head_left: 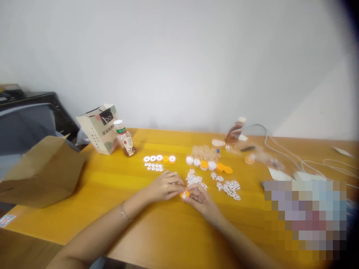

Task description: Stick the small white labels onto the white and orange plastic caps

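Near the middle of the table, my left hand [165, 186] and my right hand [203, 201] meet with fingers closed around a small orange and white round piece [185, 194]. Its details are blurred and partly covered by the fingertips. Just beyond my right hand lies a pile of white plastic pieces with cut-out holes [195, 180]. More white cut-out pieces [230, 188] are scattered to its right. Behind my left hand sit a row of white and orange rings [153, 158] and several small white round parts [153, 166]. A second row of white and orange discs [212, 165] stands farther right.
Clear plastic parts [203, 152] lie behind the right row. One drink bottle [125, 140] stands by a paper bag [98, 129], another bottle [235, 131] at the back. An open cardboard box [47, 172] occupies the left edge. White cables [283, 149] cross the right side, behind a pixelated area.
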`<state>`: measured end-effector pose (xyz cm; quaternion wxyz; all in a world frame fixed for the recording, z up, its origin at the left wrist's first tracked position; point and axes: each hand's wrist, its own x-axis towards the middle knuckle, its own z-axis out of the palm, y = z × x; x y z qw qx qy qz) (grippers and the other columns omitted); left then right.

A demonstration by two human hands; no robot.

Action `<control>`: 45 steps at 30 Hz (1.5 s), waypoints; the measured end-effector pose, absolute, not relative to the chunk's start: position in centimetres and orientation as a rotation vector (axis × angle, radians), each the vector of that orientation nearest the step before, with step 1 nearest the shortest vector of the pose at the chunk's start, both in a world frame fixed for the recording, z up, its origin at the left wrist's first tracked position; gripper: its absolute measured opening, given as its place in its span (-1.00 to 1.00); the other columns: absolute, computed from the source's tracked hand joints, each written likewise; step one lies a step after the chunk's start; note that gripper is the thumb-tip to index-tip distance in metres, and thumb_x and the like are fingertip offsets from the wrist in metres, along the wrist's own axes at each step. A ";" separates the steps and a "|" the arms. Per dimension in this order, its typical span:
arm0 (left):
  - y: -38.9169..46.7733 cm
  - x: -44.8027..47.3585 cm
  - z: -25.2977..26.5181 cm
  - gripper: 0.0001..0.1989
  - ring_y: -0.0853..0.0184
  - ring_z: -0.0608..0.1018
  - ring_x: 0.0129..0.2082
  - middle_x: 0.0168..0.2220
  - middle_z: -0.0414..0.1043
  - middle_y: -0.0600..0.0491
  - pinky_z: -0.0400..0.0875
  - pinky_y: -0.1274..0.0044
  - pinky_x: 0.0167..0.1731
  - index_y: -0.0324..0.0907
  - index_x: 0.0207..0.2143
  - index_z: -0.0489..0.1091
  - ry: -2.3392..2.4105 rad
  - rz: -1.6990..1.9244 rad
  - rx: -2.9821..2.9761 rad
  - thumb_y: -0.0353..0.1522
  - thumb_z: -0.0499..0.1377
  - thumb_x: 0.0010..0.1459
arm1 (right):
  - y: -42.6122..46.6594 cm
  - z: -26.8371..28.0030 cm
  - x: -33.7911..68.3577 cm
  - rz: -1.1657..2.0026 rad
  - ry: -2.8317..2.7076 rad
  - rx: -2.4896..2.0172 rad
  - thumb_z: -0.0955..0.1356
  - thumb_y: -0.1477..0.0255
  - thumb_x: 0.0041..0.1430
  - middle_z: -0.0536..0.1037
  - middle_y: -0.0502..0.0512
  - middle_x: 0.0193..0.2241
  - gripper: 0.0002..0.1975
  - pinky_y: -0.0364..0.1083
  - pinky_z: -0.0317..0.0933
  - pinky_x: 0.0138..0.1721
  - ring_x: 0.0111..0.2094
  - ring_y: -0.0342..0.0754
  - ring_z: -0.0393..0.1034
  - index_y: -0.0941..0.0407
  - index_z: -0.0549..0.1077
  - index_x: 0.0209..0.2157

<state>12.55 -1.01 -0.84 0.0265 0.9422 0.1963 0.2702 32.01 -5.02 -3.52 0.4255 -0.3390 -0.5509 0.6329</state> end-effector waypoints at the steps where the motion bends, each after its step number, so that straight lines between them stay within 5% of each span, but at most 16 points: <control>1: -1.0 12.5 -0.8 -0.82 0.36 0.39 -0.18 -0.22 0.42 0.04 0.19 0.48 -0.17 -0.09 -0.22 0.39 0.598 0.842 2.901 -0.40 0.05 0.12 | -5.0 -3.5 32.0 1.578 -1.381 -0.848 0.42 0.31 -0.12 0.47 -0.02 -0.44 -0.72 -0.07 0.25 -0.24 -0.36 -0.12 0.38 0.05 0.29 -0.37; 17: -1.1 12.4 -1.0 -0.70 0.35 0.47 -0.23 -0.22 0.46 -0.01 0.27 0.46 -0.17 -0.13 -0.09 0.33 0.471 0.843 2.758 -0.41 0.05 0.10 | -5.4 -2.9 32.1 1.544 -1.388 -0.917 0.40 0.34 -0.08 0.50 0.02 -0.40 -0.79 -0.09 0.24 -0.21 -0.32 -0.11 0.38 0.08 0.36 -0.37; 28: -1.1 12.5 -1.5 -0.68 0.35 0.46 -0.20 -0.17 0.44 -0.01 0.25 0.46 -0.14 -0.12 -0.06 0.30 0.535 0.857 2.697 -0.40 0.06 0.09 | -4.9 -3.4 32.3 1.616 -1.343 -0.836 0.40 0.35 -0.06 0.49 0.02 -0.35 -0.60 -0.03 0.23 -0.15 -0.30 -0.10 0.40 0.03 0.26 -0.15; 35: -1.0 12.6 -1.7 -0.66 0.42 0.48 -0.42 -0.36 0.49 0.03 0.29 0.50 -0.24 -0.15 -0.03 0.27 0.732 0.937 2.546 -0.39 0.04 0.10 | -4.7 -3.2 32.4 1.578 -1.337 -0.904 0.42 0.30 -0.13 0.50 0.05 -0.31 -0.61 -0.01 0.23 -0.13 -0.28 -0.06 0.40 0.05 0.34 -0.21; 45: 1.5 13.1 -1.6 -0.71 0.30 0.42 -0.17 -0.18 0.42 -0.02 0.24 0.44 -0.12 -0.17 -0.10 0.32 1.120 0.978 2.470 -0.37 0.01 0.12 | -4.6 -3.3 32.2 1.529 -1.333 -0.954 0.44 0.29 -0.18 0.50 0.06 -0.35 -0.58 0.01 0.23 -0.12 -0.29 -0.05 0.39 0.06 0.37 -0.22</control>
